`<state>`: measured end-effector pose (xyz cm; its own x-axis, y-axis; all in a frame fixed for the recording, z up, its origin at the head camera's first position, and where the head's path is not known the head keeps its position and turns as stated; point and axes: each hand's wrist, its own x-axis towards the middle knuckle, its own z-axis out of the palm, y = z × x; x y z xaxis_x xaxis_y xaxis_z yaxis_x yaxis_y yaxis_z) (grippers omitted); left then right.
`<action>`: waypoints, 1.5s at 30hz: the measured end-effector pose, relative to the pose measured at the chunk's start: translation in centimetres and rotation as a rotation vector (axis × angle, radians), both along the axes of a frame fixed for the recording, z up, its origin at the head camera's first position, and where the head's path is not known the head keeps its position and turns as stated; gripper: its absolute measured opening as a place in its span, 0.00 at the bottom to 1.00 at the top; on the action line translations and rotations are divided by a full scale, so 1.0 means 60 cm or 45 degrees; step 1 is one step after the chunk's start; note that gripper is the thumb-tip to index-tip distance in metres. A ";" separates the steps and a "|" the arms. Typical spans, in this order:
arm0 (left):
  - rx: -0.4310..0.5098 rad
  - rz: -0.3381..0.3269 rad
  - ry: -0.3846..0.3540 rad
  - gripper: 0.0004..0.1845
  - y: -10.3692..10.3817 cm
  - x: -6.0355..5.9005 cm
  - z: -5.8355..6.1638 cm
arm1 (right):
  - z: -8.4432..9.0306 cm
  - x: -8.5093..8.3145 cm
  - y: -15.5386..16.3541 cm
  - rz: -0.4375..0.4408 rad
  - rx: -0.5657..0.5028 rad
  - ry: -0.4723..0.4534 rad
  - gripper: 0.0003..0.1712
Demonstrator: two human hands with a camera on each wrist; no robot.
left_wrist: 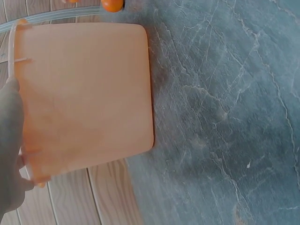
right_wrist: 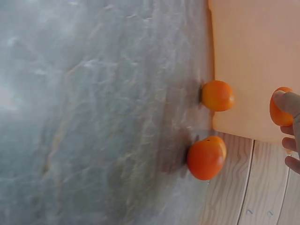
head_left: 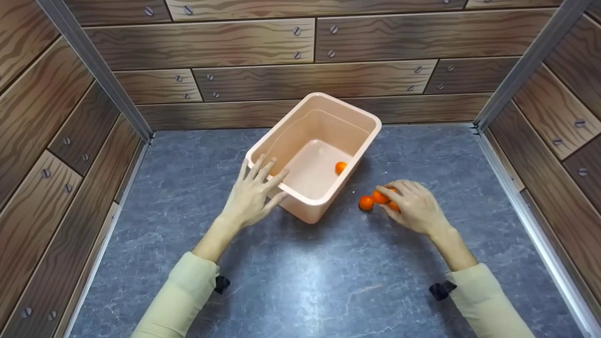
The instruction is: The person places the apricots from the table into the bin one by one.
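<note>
A: Hands?
B: Left hand, fingers spread, rests on peach plastic bin rim. Right hand pinches one tangerine; others just beside it on table.
A: Bin contents?
B: One loose tangerine.

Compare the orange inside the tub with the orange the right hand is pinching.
The orange inside the tub lies untouched on the floor of the pink tub; the pinched orange sits outside the tub, over the grey table, gripped by the right hand. The first shows whole, the second is partly hidden by fingers. Both are small, round and orange.
</note>
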<state>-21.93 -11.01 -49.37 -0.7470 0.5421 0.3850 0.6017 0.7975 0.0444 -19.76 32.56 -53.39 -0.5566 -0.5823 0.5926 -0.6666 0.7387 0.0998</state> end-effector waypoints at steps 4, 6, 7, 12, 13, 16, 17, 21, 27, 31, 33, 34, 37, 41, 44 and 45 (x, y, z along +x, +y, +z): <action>-0.014 0.008 -0.013 0.32 0.000 0.000 0.001 | 0.012 -0.002 -0.006 -0.016 -0.008 0.007 0.28; -0.014 0.009 -0.012 0.32 0.000 0.000 0.000 | 0.016 -0.003 -0.008 -0.018 -0.003 0.011 0.28; -0.012 0.008 -0.009 0.32 0.000 0.000 0.000 | 0.018 -0.003 -0.009 -0.016 0.001 0.014 0.28; 0.008 -0.007 0.004 0.32 0.001 0.000 -0.002 | 0.025 -0.006 -0.017 0.010 -0.013 0.036 0.28; 0.012 -0.010 0.006 0.32 0.001 0.000 -0.002 | 0.027 -0.007 -0.019 0.015 -0.027 0.034 0.28; 0.008 -0.010 0.004 0.32 0.001 -0.001 0.000 | 0.035 -0.007 -0.027 0.025 -0.074 0.018 0.28; 0.005 -0.007 0.002 0.32 0.001 -0.001 0.000 | 0.038 -0.008 -0.029 0.029 -0.086 0.014 0.29; 0.014 -0.008 -0.020 0.32 0.001 -0.001 0.000 | 0.052 -0.009 -0.039 0.040 -0.103 0.032 0.29; 0.008 -0.005 -0.009 0.32 0.001 -0.001 0.000 | 0.070 -0.014 -0.054 0.055 -0.119 0.066 0.28; 0.007 0.003 -0.013 0.31 0.000 0.000 0.000 | 0.076 -0.020 -0.064 0.076 -0.120 0.126 0.29; 0.006 0.007 -0.012 0.31 0.000 0.001 -0.001 | 0.078 -0.023 -0.068 0.089 -0.124 0.151 0.29; 0.007 0.006 -0.011 0.31 0.000 0.001 0.000 | 0.079 -0.024 -0.070 0.093 -0.124 0.163 0.29; 0.012 0.003 -0.002 0.31 0.001 0.001 -0.001 | 0.083 -0.027 -0.076 0.102 -0.142 0.169 0.28; 0.021 -0.004 0.008 0.31 0.001 0.000 -0.002 | 0.090 -0.029 -0.085 0.109 -0.173 0.156 0.27; 0.027 -0.005 0.010 0.31 0.001 0.000 -0.002 | 0.097 -0.033 -0.094 0.113 -0.163 0.142 0.27; 0.029 -0.006 0.010 0.31 0.001 0.000 -0.002 | 0.099 -0.034 -0.096 0.115 -0.155 0.141 0.26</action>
<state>-21.92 -10.96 -49.48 -0.7412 0.5367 0.4031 0.6059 0.7935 0.0575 -21.81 26.78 -47.43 -0.4323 -0.5472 0.7167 -0.7209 0.6872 0.0899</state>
